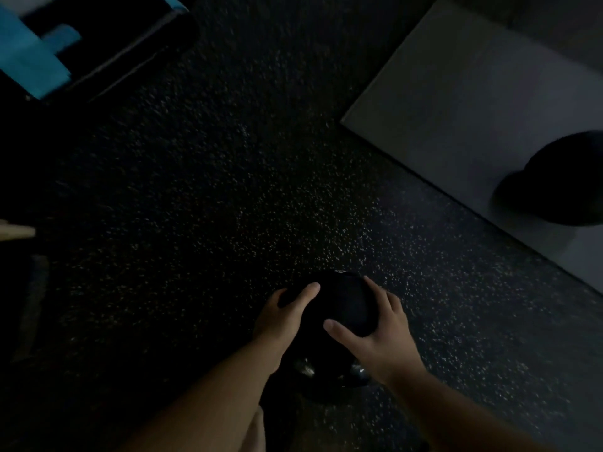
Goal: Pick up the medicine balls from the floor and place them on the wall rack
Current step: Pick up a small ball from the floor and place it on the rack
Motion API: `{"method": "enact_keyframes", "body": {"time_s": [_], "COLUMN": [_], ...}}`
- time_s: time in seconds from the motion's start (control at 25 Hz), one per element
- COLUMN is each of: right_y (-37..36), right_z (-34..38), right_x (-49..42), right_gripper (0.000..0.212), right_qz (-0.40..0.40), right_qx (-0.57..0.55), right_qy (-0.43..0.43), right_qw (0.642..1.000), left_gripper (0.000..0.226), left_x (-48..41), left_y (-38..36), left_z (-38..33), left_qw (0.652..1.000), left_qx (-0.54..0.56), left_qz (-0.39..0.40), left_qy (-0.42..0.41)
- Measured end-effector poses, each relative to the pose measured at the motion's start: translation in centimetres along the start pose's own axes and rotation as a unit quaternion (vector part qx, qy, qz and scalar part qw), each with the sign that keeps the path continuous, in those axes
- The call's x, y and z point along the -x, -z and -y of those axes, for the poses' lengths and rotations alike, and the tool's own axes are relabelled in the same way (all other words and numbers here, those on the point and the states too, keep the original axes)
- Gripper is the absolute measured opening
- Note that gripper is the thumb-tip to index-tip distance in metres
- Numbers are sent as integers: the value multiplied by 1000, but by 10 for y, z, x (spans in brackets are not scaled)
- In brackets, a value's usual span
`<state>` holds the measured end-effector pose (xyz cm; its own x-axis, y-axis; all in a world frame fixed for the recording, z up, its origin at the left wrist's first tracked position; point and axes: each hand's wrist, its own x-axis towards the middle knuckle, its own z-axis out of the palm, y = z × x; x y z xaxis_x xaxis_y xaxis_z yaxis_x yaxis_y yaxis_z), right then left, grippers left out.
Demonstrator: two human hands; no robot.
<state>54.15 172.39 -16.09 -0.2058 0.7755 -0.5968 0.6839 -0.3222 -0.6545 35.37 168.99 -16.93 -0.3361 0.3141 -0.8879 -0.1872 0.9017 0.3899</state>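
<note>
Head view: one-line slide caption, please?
Both hands, left and right, grip a black medicine ball above speckled floor.

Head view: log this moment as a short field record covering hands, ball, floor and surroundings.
left hand: pressed on the left side of the black medicine ball
right hand: on the ball's right side, thumb across its front
ball state: gripped between both hands; lifted or resting cannot be told
floor: dark speckled rubber
other: second dark ball at right edge, against a grey panel
wall rack: not identifiable
lighting: very dim
</note>
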Motion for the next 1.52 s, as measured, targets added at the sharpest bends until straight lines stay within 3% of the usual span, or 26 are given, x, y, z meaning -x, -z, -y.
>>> {"method": "enact_keyframes", "body": {"time_s": [0.16, 0.44, 0.6, 0.76, 0.88, 1.2, 1.4, 1.52], "right_y": [28, 90, 123, 151, 174, 229, 229, 213], "right_z": [137, 429, 609, 769, 874, 1090, 1185, 1239], "right_x": [-6, 53, 131, 219, 268, 303, 286, 269], "right_gripper": [123, 131, 136, 122, 117, 120, 117, 118], "right_qz": [-7, -38, -49, -73, -91, -53, -7, 19], "right_qx": [15, 10, -6, -38, -52, -71, -87, -109], "right_qy": [86, 232, 311, 409, 482, 613, 669, 682], "right_qw": [996, 972, 949, 909, 870, 785, 738, 723], "left_gripper": [91, 102, 105, 58, 80, 105, 114, 112], "left_x": [52, 214, 348, 492, 586, 735, 761, 757], "left_y": [78, 253, 372, 475, 537, 630, 670, 708], "left_z": [-99, -280, -370, -444, -495, -608, -659, -690], "left_qw": [996, 967, 936, 891, 852, 766, 708, 694], "left_qx": [41, 128, 152, 158, 154, 232, 282, 283], "left_qz": [-46, -90, -126, -190, -257, -331, -396, -413], "left_qy": [-57, -201, -293, -382, -429, -499, -512, -517]}}
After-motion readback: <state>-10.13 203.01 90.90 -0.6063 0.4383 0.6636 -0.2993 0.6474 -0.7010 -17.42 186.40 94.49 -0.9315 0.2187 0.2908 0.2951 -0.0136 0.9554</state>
